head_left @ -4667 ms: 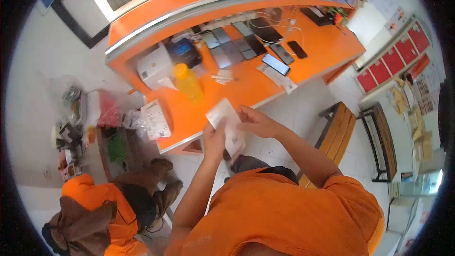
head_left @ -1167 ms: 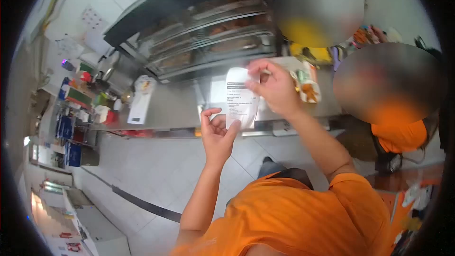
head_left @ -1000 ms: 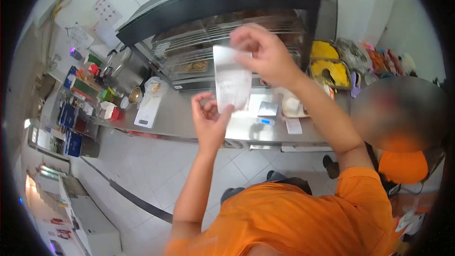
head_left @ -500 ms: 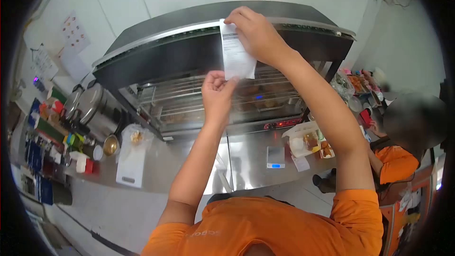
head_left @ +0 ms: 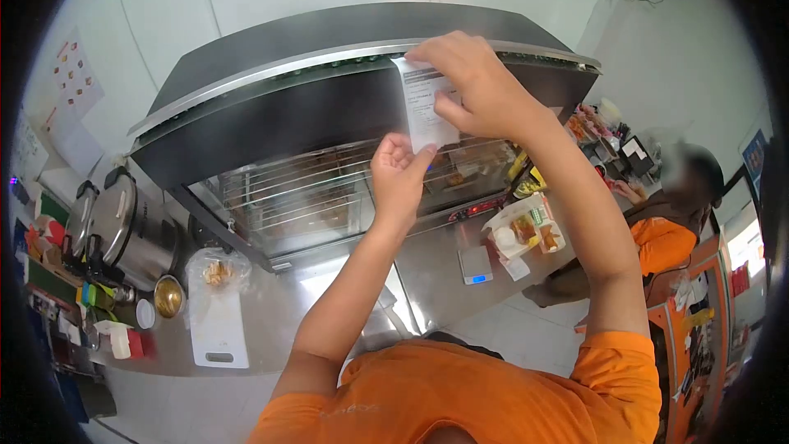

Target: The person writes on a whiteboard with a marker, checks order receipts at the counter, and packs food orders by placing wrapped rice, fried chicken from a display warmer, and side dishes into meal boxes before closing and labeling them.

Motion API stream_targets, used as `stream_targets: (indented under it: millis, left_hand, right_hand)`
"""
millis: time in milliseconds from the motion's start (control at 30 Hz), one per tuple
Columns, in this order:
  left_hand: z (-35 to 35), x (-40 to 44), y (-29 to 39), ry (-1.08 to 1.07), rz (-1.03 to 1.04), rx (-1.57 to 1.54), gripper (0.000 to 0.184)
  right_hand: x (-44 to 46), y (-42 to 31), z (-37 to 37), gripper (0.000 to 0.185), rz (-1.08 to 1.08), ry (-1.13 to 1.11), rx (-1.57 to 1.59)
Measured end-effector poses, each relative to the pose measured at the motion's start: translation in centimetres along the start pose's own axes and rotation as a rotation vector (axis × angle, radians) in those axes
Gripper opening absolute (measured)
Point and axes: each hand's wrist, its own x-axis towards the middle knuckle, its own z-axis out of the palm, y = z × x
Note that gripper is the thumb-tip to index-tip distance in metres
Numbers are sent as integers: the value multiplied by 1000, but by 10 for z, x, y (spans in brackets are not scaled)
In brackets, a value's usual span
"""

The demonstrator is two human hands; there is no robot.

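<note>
Left hand (head_left: 399,179) pinches receipt's (head_left: 421,115) lower edge; right hand (head_left: 485,86) at its top, pinch or press can't tell. Black cabinet (head_left: 271,131) behind, right end part-hidden by forearm (head_left: 579,185). Small print illegible. Second ago, receipt before shelves (head_left: 296,185); now top overlaps metal rim (head_left: 271,66).

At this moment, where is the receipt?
In the head view, the receipt is above centre, held by the left hand below and right hand above, in front of the display cabinet.

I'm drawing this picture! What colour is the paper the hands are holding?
The paper is white with dark print, best in the head view.
</note>
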Motion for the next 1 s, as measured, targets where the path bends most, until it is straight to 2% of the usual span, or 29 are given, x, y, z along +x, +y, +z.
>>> stream_targets:
  millis: [167, 267, 300, 367, 433, 500, 533, 600, 633, 667, 700, 733, 800, 833, 900, 967, 1000]
  left_hand:
    - [-15, 11, 6, -47, -6, 3, 23]
    - [-40, 5, 6, -163, -42, 80, 32]
    - [-52, -5, 8, -188, -70, 114, 35]
    - [-85, -27, 15, -261, -134, 202, 41]
    - [-131, -67, 17, -272, -218, 229, 43]
    - [-188, -120, 8, -175, -329, 241, 40]
    - [-204, -150, 25, -193, -326, 539, 38]
    - [-257, -219, 34, -139, -351, 645, 33]
    - [-271, -253, 48, -85, -383, 687, 29]
    - [-283, -272, 54, -65, -408, 742, 27]
    - [-299, -307, 64, 14, -450, 793, 25]
    - [-322, -356, 78, 121, -507, 843, 24]
    - [-369, -421, 81, 144, -471, 952, 26]
    - [-391, -451, 82, 157, -454, 1007, 29]
    - [-410, -498, 119, 223, -558, 980, 36]
    - [-469, -546, 109, 178, -640, 1060, 44]
    - [-513, -582, 96, 103, -801, 1097, 52]
  right_hand:
    - [9, -31, -3, 53, 181, -149, -323]
    - [5, -30, 8, 57, 210, -142, -221]
    - [2, -30, 9, 59, 109, -59, -185]
    - [-3, -35, 7, 63, 105, -63, -168]
    - [-3, -44, 6, 65, 144, -44, -242]
    - [-4, -58, 10, 66, 241, -9, -395]
    - [-5, -63, 11, 66, 271, 1, -415]
    - [-9, -72, 14, 67, 316, 17, -435]
    - [-13, -82, 14, 67, 322, 99, -451]
    - [-17, -96, 14, 67, 304, 176, -439]
    - [-20, -115, 21, 68, 392, 215, -404]
    - [-26, -140, 32, 65, 324, 325, -274]
    - [-55, -205, 72, 54, 446, 341, -135]
    - [-79, -235, 103, 52, 530, 290, 27]
    - [-130, -315, 161, 49, 597, 78, 279]
    - [-166, -412, 199, 47, 777, -261, 693]
    - [-190, -459, 223, 45, 676, -444, 721]
